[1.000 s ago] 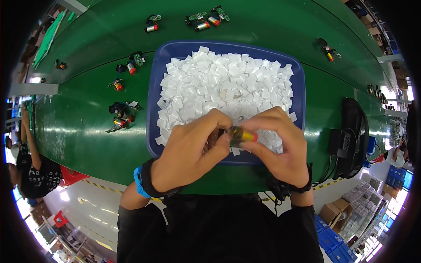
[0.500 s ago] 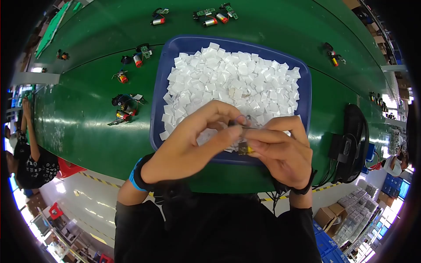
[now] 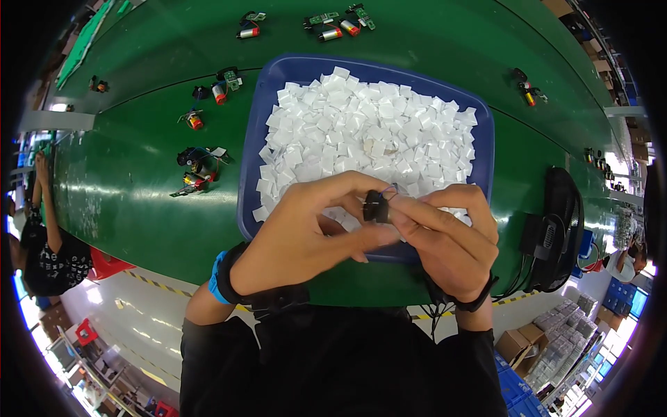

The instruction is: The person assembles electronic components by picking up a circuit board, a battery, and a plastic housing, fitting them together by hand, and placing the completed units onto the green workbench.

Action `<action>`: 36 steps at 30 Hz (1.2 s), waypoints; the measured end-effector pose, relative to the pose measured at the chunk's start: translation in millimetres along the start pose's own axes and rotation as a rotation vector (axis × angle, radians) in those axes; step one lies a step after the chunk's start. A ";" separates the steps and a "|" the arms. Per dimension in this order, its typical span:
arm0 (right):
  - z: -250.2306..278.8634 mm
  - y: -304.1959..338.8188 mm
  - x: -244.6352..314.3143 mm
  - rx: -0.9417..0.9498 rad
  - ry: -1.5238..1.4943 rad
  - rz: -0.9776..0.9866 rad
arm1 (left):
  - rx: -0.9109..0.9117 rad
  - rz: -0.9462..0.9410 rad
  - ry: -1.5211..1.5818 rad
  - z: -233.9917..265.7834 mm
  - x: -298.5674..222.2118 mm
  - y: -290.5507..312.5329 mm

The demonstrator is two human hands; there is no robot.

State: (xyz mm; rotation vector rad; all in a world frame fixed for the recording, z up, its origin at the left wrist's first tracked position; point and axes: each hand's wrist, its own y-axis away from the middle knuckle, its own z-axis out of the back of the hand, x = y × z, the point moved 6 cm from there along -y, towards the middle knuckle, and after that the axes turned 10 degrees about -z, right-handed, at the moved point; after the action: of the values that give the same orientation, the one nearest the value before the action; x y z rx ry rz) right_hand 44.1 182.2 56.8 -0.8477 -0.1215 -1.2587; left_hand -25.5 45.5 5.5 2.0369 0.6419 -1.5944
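Over the near part of a blue tray (image 3: 250, 139) I hold a small black plastic part (image 3: 376, 207) with a thin wire. My right hand (image 3: 455, 243) is closed, its fingertips pinching the part's right side. My left hand (image 3: 299, 236) curls around the other side, with the index finger along the part's top and the thumb just below it. The fingers hide whatever else hangs from the part. White square pieces (image 3: 333, 132) fill the tray beneath my hands.
Wired assemblies with batteries and green boards lie left of the tray (image 3: 198, 170), beyond it (image 3: 330, 31) and at right (image 3: 529, 94). A black device with cables (image 3: 556, 229) stands at the right edge. Another person (image 3: 52, 257) is at far left.
The held part has turned, so its black end now faces up and the yellow piece below is out of sight. My left thumb has moved down and slightly right.
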 end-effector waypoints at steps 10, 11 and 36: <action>3.7 12.1 -22.5 -0.036 -0.594 -0.519 | -0.134 -0.210 0.111 -5.1 -5.2 0.1; 3.8 13.5 -22.7 -0.049 -0.593 -0.525 | -0.145 -0.263 0.035 -5.8 -7.8 0.9; -18.3 26.9 -28.5 0.076 -0.897 -0.681 | -0.161 -0.542 -0.568 -12.0 -27.1 9.8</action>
State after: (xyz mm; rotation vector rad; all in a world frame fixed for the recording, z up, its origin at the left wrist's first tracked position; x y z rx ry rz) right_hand 51.1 194.7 15.9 -1.3125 -1.2517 -1.3803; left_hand -16.2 43.4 35.2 1.2464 1.1031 -2.2090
